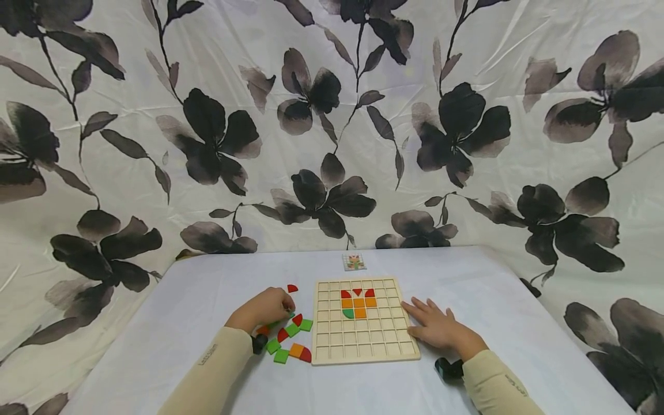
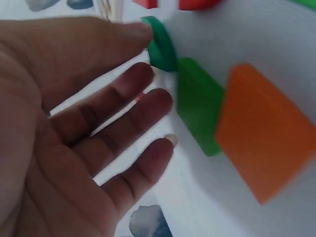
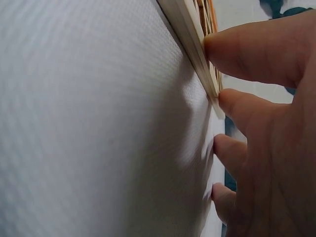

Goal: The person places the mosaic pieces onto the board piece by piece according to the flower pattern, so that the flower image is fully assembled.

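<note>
Seemingly floral card (image 1: 355, 263) beyond board (image 1: 366, 340)

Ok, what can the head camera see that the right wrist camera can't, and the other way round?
Only the head view shows the left hand, the small square patterned card and the loose flat green, red and orange pieces. Only the right wrist view shows the right hand from its palm side. Both show that hand touching the pale wooden grid board.
</note>
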`<state>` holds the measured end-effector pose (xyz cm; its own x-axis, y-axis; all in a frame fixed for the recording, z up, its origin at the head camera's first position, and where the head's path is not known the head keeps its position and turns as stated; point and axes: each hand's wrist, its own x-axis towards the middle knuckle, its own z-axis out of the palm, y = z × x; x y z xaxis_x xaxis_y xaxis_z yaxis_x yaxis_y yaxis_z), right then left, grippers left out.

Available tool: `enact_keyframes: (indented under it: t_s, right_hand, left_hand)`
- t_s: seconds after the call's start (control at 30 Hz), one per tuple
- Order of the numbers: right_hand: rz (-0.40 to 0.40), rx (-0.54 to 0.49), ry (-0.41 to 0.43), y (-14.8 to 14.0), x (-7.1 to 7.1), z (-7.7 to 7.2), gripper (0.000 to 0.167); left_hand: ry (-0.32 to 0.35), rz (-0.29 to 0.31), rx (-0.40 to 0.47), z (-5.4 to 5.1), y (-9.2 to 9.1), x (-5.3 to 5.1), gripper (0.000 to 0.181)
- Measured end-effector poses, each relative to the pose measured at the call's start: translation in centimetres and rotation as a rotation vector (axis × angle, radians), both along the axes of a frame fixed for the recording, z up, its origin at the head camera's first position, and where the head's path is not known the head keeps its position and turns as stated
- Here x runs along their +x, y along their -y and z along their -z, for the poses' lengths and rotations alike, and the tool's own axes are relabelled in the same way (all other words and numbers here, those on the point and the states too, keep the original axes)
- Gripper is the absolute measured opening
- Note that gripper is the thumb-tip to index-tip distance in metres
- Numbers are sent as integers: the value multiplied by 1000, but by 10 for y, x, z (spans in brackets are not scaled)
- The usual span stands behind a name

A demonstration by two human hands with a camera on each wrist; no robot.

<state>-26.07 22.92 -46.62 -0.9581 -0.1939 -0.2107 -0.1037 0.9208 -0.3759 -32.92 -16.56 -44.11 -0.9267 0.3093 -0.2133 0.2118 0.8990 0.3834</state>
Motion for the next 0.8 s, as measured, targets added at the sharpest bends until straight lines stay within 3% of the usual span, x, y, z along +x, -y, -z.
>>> enact_keyframes:
  t_s: [0.3,0.5,0.67,0.8]
  right_hand:
    - [-10,-10,-9,0,1,0,64]
    - [-6,-7,-6,-1,0,2,64]
    - [6,2,-7,0,1,2,64]
    - [0,-6,-10,0,1,1,64]
  left_hand:
    - [3,-31,-3,-1,1,5,8]
    - [-41,12,22,-6,-2,2,6]
    - [-110,67,101,-7,-22,-2,16]
    - [-117,121,165,-10,-52,0,16]
